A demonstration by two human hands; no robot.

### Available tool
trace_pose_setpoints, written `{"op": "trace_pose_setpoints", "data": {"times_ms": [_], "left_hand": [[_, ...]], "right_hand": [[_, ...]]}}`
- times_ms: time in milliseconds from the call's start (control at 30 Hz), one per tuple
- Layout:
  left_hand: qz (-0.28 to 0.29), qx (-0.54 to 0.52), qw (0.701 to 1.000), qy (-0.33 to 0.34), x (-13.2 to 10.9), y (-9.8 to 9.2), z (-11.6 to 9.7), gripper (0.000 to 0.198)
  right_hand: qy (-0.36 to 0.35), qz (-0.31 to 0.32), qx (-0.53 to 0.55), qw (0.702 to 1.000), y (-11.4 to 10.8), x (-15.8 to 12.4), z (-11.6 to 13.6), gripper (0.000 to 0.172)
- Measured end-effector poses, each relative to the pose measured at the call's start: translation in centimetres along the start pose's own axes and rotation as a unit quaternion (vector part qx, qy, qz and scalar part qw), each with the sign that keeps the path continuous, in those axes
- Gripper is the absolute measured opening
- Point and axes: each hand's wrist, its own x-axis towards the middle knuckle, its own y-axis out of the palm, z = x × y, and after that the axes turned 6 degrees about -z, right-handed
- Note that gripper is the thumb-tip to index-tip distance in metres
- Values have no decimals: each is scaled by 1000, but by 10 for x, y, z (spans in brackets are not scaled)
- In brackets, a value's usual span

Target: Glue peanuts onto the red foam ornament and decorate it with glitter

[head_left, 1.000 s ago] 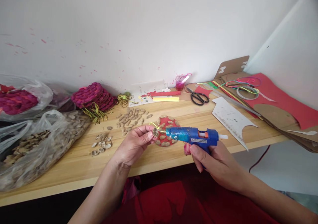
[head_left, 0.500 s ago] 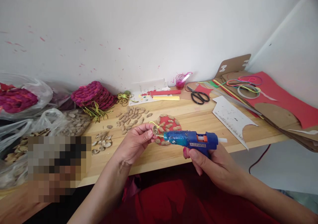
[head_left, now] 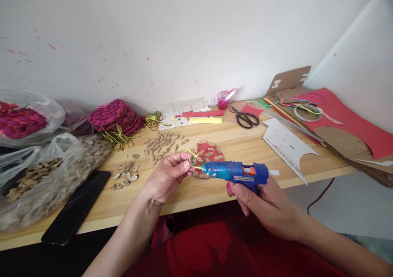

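My left hand (head_left: 167, 176) pinches a small peanut shell half (head_left: 193, 161) between thumb and fingers, just above the table's front edge. My right hand (head_left: 267, 205) grips a blue hot glue gun (head_left: 236, 172), its nozzle touching the shell. Right behind them a red disc (head_left: 208, 154) lies on the wooden table (head_left: 239, 144), partly covered with glued shells and with a yellow loop at its left. A loose pile of peanut shells (head_left: 162, 143) sits to the disc's left.
Plastic bags of shells (head_left: 46, 174) fill the left side, with a black phone (head_left: 76, 207) beside them. Magenta woven discs (head_left: 115, 116) lie near the wall. Black scissors (head_left: 245, 118), a pink cup (head_left: 222, 101), red paper and cardboard (head_left: 340, 129) occupy the right.
A black phone now lies at the table's front left, where none lay a second ago. Both hands and the glue gun have hardly moved; the nozzle stays at the shell.
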Motion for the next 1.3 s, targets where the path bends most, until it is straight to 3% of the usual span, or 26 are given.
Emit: {"op": "trace_pose_setpoints", "data": {"times_ms": [1300], "left_hand": [[0,-3,1000,0,-2,0,-1,34]], "right_hand": [[-2,-9,-32,999,-4,-1,1,37]]}}
